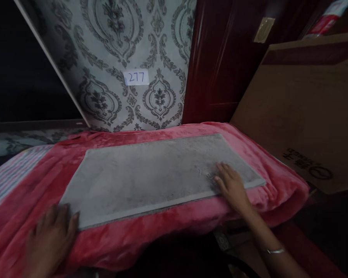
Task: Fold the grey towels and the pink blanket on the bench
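Observation:
A grey towel (150, 173) lies spread flat in a long rectangle on a red plush blanket (127, 247). At its near left corner rests my left hand (53, 231), fingers spread, the fingertips at the towel's edge. My right hand (230, 185) lies on the right part of the towel, palm down with the fingers stretched out, beside a small embossed or stitched mark. Neither hand grips the cloth. A thin bracelet circles my right wrist.
Behind the blanket stands a patterned wall with a paper label (136, 77) reading 277. A large cardboard box (304, 116) is at the right, a dark screen (29, 69) at the left. Striped cloth (14, 170) shows at the left edge, a dark red door (214, 61) behind.

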### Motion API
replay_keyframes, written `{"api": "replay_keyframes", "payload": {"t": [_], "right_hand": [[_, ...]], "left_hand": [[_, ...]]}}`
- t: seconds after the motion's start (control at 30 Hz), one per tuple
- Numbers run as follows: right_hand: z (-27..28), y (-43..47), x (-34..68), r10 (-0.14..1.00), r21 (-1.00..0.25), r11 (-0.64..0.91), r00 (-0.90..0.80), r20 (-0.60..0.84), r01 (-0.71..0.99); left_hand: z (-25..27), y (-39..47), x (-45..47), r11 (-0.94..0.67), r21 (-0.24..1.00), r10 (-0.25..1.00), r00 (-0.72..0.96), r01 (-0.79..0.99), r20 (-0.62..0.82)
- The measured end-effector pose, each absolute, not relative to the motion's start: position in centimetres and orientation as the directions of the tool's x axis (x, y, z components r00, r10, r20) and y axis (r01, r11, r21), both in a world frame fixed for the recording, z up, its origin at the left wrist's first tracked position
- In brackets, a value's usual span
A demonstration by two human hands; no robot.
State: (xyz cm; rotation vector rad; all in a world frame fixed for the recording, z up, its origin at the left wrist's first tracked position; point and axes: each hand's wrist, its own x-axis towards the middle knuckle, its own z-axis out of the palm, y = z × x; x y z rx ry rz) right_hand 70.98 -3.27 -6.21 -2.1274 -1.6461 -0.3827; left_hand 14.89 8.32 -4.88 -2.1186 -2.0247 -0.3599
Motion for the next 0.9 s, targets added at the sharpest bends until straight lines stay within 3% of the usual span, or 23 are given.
{"api": "replay_keyframes", "payload": {"t": [0.13, 0.37, 0.6, 0.77, 0.9], "right_hand": [[-3.3, 1.7, 63.4, 0.920, -0.199, 0.136, -0.049, 0.388, 0.971], [-2.1, 6.4, 53.0, 0.901, -0.275, 0.432, -0.424, 0.093, 0.859], [-3.0, 6.5, 51.8, 0.871, -0.322, 0.463, -0.492, -0.009, 0.826], [-1.0, 9.4, 50.2, 0.853, -0.293, 0.510, -0.520, 0.047, 0.809], [-1.5, 12.3, 49.2, 0.877, -0.254, 0.477, -0.474, 0.079, 0.841]], "left_hand": [[-2.6, 9.2, 18.0, -0.131, -0.025, 0.955, 0.133, 0.991, 0.265], [-4.0, 10.4, 19.1, -0.110, -0.079, 0.982, 0.121, 0.991, 0.142], [-1.6, 12.2, 19.8, -0.141, -0.014, 0.985, 0.142, 0.990, 0.100], [0.7, 18.6, 24.6, -0.298, 0.083, 0.954, 0.300, 0.951, -0.019], [0.3, 22.9, 27.3, -0.289, 0.072, 0.949, 0.296, 0.955, -0.108]]}}
